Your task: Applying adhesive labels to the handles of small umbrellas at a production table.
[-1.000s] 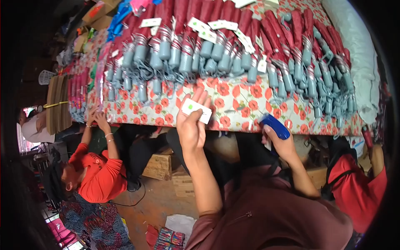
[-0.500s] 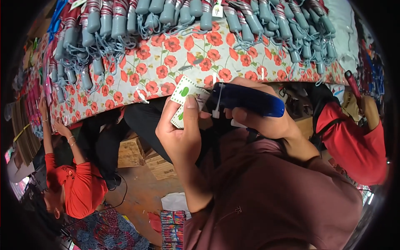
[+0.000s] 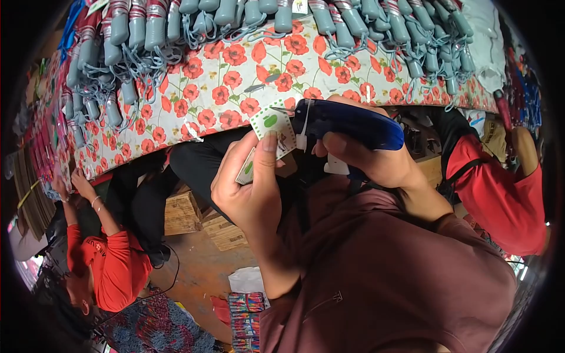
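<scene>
My left hand pinches small white cardboard tags with green pictures and a dotted green border, thumb on top. In my right hand is a dark blue tagging gun, its fingers wrapped round the body. The gun's thin needle points left and meets the upper edge of the front tag; whether it passes through, I cannot tell. A white plastic fastener hangs at the gun's nose. A small white piece shows below the right hand, partly hidden.
Many folded umbrellas with grey handles and cord loops lie along the far side of the poppy-patterned tablecloth. Co-workers in red sit at left and right. Wooden boxes and colourful bundles are on the floor.
My left hand has shifted slightly left and turned the tags, so the needle now shows at the front tag's upper edge. The right co-worker's raised hand and dark object have shifted.
</scene>
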### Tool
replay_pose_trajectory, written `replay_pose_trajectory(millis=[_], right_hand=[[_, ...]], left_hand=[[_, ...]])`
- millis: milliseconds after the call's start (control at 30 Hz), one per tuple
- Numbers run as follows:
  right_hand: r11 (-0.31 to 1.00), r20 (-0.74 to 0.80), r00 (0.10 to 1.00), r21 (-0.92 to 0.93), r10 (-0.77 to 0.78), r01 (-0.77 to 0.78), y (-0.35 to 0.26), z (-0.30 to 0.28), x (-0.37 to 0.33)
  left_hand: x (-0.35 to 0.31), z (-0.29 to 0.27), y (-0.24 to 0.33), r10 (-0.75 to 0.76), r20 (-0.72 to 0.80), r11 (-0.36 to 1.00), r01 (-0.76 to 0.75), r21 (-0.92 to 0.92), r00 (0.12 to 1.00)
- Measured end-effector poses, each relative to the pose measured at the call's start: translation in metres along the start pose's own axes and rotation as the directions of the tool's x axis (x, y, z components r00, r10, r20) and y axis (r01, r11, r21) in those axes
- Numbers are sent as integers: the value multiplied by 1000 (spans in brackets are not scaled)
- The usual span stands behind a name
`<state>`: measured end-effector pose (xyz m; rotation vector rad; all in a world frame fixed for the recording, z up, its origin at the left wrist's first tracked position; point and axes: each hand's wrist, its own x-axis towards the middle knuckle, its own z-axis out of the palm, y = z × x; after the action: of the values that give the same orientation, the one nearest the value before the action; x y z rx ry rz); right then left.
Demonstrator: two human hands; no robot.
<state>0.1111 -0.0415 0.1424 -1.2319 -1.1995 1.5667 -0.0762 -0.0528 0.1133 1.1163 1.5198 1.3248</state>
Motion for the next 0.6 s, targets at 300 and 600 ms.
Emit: replay_pose_trajectory(millis=[300,600], right_hand=[[983,123,991,-166,-59,79,3,-11,9],[992,70,997,-125,-14,23,12,-12,11]], left_hand=[[3,3,-6,202,131,974,-213,80,971],[4,14,-3,168,170,959,-200,199,971]])
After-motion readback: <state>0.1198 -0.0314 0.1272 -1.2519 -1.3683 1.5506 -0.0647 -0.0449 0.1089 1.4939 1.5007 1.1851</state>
